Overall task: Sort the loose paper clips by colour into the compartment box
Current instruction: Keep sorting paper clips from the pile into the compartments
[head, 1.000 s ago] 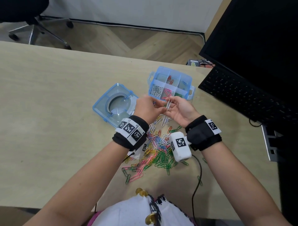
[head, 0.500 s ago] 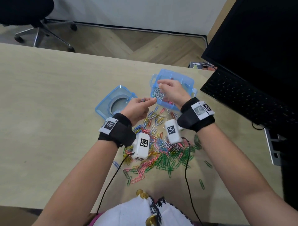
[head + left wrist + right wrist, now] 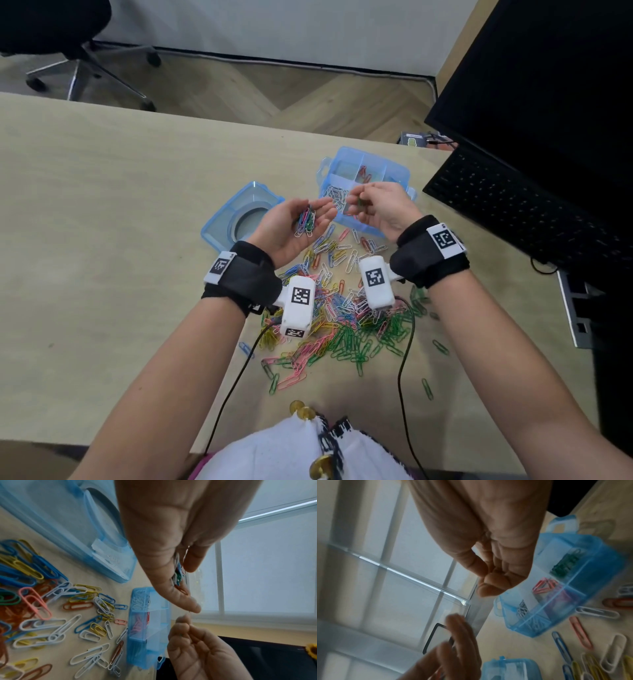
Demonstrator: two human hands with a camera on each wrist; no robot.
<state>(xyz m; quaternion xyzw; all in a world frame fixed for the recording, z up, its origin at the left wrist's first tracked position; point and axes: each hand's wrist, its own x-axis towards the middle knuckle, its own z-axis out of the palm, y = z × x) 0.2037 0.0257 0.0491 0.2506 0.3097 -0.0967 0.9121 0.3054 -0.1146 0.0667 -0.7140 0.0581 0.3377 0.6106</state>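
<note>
Above the compartment box [image 3: 394, 173] at frame centre, left hand [image 3: 291, 229] cups mixed clips [image 3: 306, 219], fingers loosely curled; right hand [image 3: 380, 209] pinches a green clip [image 3: 359, 202]

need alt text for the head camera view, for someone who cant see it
Seen from above, a person's left hand cups a handful of mixed-colour paper clips palm up, while the right hand pinches a green clip over a blue compartment box. A loose pile of clips covers the desk below the wrists; the box lid lies left.

hands [image 3: 294, 229]: 2 | compartment box [image 3: 394, 171]: 1 | lid [image 3: 219, 233]: 1 | loose paper clips [image 3: 342, 308]: too many to count
</note>
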